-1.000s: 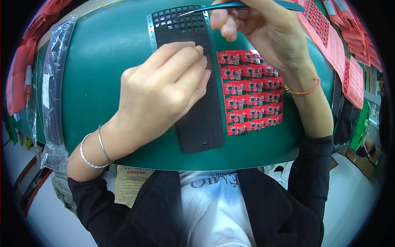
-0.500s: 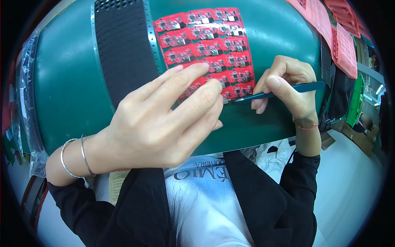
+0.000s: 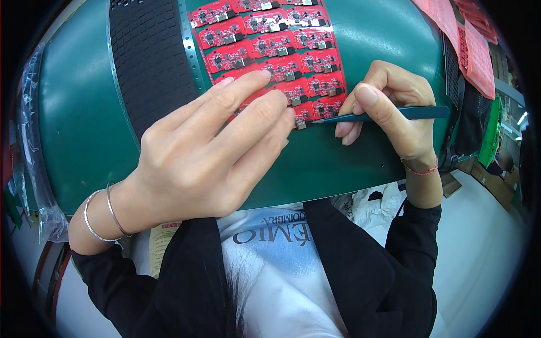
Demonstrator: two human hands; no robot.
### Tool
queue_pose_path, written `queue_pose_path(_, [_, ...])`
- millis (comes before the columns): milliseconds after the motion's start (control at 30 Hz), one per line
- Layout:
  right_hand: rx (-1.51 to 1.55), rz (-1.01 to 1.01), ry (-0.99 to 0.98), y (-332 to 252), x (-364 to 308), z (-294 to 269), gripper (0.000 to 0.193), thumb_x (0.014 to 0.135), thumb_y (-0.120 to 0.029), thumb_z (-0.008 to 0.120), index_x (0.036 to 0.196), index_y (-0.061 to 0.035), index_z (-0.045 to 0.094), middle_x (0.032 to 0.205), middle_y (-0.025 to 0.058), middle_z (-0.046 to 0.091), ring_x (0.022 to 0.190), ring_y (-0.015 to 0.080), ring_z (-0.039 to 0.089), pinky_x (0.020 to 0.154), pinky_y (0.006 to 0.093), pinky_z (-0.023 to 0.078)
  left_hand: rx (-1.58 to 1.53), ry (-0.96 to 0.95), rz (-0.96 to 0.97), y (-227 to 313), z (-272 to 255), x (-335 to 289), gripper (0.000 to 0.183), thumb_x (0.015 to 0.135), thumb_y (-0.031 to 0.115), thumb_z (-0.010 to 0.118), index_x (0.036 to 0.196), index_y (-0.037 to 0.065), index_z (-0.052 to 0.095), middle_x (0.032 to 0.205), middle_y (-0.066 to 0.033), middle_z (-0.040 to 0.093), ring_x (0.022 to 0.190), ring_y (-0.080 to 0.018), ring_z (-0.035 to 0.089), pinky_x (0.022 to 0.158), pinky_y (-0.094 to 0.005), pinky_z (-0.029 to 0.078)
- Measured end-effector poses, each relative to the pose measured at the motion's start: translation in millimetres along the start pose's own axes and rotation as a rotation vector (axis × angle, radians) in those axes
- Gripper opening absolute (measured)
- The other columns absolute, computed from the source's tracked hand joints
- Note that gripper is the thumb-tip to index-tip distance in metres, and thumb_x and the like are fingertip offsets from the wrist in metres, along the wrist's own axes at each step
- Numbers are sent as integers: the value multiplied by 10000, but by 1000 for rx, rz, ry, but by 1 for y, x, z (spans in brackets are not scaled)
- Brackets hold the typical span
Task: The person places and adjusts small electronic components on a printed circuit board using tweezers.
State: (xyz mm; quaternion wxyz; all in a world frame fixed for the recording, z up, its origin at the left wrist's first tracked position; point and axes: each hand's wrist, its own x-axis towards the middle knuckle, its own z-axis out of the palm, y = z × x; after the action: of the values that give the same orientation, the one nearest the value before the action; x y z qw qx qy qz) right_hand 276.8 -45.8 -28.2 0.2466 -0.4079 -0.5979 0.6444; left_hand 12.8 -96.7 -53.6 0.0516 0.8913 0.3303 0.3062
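A panel of red circuit boards (image 3: 273, 44), joined in rows and each with small dark and silver parts, lies on the green table mat. My left hand (image 3: 203, 146) spreads over its lower left part, fingers apart and fingertips resting on or just above the boards, covering several of them. In my right hand (image 3: 394, 107) is a pair of dark teal tweezers (image 3: 420, 112), pinched between thumb and fingers. Their tip meets the panel's near edge, beside a small silver connector (image 3: 301, 124). Whether the tip grips anything is too small to tell.
Left of the panel lies a black sheet of small squares (image 3: 149, 62) with perforated metallic edges. Clear plastic wrapping (image 3: 42, 169) hangs along the mat's left rim. Pink trays (image 3: 476, 62) and a black bag (image 3: 469, 127) stand at the right. White crumpled plastic (image 3: 377, 208) sits below the front edge.
The panel, the black sheet and both hands appear slightly higher and further left in the picture. The tweezers' tip stays at the panel's near edge, and both hands keep nearly the same pose.
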Motion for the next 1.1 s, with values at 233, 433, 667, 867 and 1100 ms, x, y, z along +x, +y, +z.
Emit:
queue_pose_path(233, [-6,14,14,-1,-1,0,252,1035,-151,656,867,30,609,762,119,705,673,162,737,561,252,583,-28,-25,-14,-1,-1,1,309,678,89,869,958,-9,782,1005,-132,734,1006,-324,750,792,-355,644])
queue_pose_path(433, [-16,13,22,-1,-1,1,259,1034,-151,659,856,30,608,765,119,706,671,161,736,558,251,580,-28,-29,-16,-1,-1,1,315,665,79,866,952,-19,778,990,-133,733,996,-330,752,790,-358,646])
queue_pose_path(667, [-16,34,23,0,-1,3,246,1028,-138,663,852,26,611,744,110,705,672,150,734,560,245,579,-27,-28,-10,0,-1,0,312,659,70,864,939,-35,775,979,-138,733,994,-340,752,794,-362,647])
queue_pose_path(867, [-12,33,39,1,-2,4,242,1021,-135,674,850,25,612,743,109,705,668,146,733,556,239,579,-23,-36,-7,1,-2,1,317,659,68,867,944,-38,775,979,-138,734,990,-341,752,796,-367,647])
queue_pose_path(1100, [-14,34,44,2,0,3,241,1019,-136,677,850,23,614,747,103,707,659,143,729,554,238,581,90,-32,50,1,1,4,386,645,117,768,1026,65,794,966,-92,690,988,-311,732,801,-365,649])
